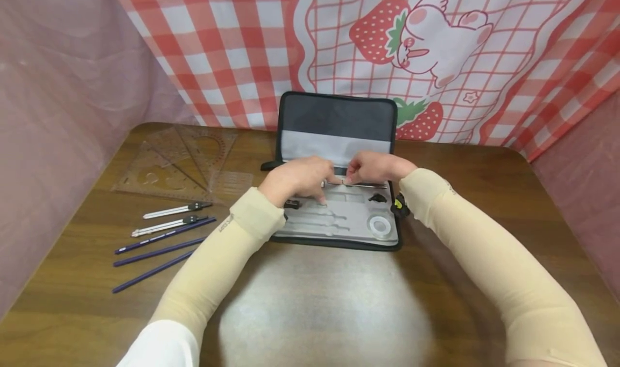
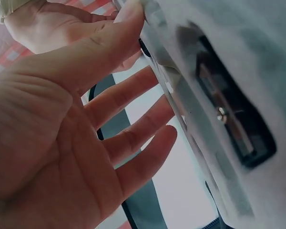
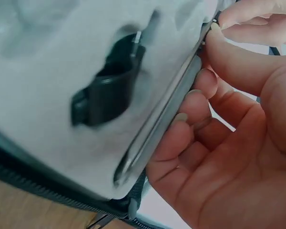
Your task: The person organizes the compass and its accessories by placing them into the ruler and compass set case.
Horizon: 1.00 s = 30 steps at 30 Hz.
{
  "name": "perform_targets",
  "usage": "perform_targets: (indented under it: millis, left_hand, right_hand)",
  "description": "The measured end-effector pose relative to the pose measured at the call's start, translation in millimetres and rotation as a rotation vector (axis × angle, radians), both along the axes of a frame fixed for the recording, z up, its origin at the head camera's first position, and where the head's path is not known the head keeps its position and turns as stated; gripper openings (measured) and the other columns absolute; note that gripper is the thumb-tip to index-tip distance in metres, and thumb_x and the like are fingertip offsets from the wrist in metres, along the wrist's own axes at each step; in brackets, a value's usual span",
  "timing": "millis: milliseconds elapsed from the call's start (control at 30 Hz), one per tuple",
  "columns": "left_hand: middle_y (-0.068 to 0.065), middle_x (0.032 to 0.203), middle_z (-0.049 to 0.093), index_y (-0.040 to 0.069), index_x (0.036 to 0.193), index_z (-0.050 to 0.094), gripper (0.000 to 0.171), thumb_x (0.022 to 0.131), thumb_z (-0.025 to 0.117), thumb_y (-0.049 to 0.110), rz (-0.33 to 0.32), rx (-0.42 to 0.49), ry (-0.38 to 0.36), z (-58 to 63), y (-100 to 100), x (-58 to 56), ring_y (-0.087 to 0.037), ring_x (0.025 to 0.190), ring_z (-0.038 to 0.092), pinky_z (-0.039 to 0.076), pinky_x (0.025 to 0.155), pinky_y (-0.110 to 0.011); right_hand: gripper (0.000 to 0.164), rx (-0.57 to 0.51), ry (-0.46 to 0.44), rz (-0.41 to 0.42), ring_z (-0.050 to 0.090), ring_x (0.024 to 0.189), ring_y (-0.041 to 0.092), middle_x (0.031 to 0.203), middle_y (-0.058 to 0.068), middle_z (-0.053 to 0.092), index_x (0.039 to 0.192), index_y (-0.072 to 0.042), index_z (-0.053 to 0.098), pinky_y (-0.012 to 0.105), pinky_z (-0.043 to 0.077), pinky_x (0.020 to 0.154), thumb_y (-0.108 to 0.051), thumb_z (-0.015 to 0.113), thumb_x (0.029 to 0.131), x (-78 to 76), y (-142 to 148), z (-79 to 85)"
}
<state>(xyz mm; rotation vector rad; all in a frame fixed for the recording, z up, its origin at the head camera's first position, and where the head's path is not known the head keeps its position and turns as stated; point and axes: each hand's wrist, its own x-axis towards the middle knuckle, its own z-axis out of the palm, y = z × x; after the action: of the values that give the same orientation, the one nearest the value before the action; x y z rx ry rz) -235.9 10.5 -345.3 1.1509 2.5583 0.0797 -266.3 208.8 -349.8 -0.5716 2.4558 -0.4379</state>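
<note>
An open zip-up case (image 1: 337, 114) holds a pale moulded tray (image 1: 360, 211). A slim silvery instrument (image 3: 150, 119) lies in a groove along the tray's back edge; its exact kind is unclear. My right hand (image 1: 375, 165) pinches its inner end between thumb and finger, the other fingers curled at the back edge. My left hand (image 1: 301, 177) is beside it, thumb toward the tray and fingers nearly straight against the back edge. A black pencil sharpener (image 2: 233, 114) sits in the tray below my left hand. Near my right hand sits a black clip-like holder (image 3: 109, 90).
A round whitish disc (image 1: 380, 226) occupies the tray's front right corner. Left of the case lie clear set squares (image 1: 160, 165), a small clear template (image 1: 231, 184), two compasses (image 1: 169, 211) and several dark blue pencils (image 1: 155, 255). A checked cloth (image 1: 232, 49) hangs behind the table.
</note>
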Motion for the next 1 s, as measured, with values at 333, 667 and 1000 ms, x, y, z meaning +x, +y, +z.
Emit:
perform_targets:
  millis: [333,667,1000]
  left_hand:
    - [0.007,0.122,0.048,0.038,0.131,0.049,0.056,0.079,0.069,0.038,-0.01,-0.087,0.041,-0.1,-0.7,0.7,-0.015,0.107,0.044,0.04,0.082,-0.028]
    - [0.007,0.12,0.048,0.038,0.132,0.048,0.056,0.079,0.069,0.038,-0.008,-0.088,0.031,2.0,-0.9,2.5,-0.014,0.106,0.045,0.041,0.082,-0.029]
    - [0.003,0.128,0.049,0.034,0.134,0.048,0.058,0.08,0.069,0.036,-0.04,-0.049,0.029,-0.2,-2.2,1.3,-0.015,0.114,0.045,0.039,0.088,-0.029]
  right_hand:
    - [0.017,0.135,-0.019,-0.059,0.047,0.07,0.015,0.074,0.0,0.054,0.088,-0.01,0.066,0.028,0.039,0.063,-0.027,0.066,0.083,-5.8,-14.7,4.6]
    - [0.034,0.091,0.117,-0.109,0.042,0.058,0.016,0.062,-0.001,0.047,0.068,-0.011,0.057,0.029,0.035,0.055,-0.04,0.071,0.077,0.3,-4.5,1.6]
    - [0.037,0.03,0.306,-0.176,0.043,0.059,0.018,0.062,0.002,0.047,0.073,-0.011,0.057,0.033,0.035,0.055,-0.045,0.057,0.087,22.5,56.2,3.5]
